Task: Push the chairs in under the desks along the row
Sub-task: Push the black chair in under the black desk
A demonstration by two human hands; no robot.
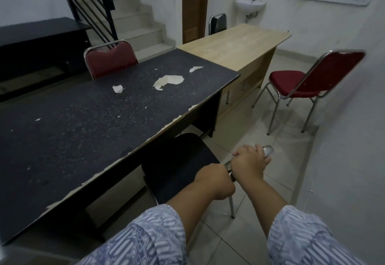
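Note:
A black-seated chair (177, 164) with a chrome frame stands at the near edge of the dark, peeling desk (100, 114), its seat partly under the top. My left hand (214, 181) and my right hand (249, 161) both grip the chrome top rail of its backrest. A red chair (300, 83) stands pulled out on the tiles at the right, apart from the light wood desk (235, 45). Another red chair (110, 59) is tucked at the far side of the dark desk. A black chair back (217, 22) shows behind the wood desk.
A white wall runs close along the right, leaving a narrow tiled aisle (260, 129). Stairs (141, 27) with a black railing rise at the back, beside a brown door (192, 6) and a wall sink (250, 5). A black cabinet (39, 43) stands at the left.

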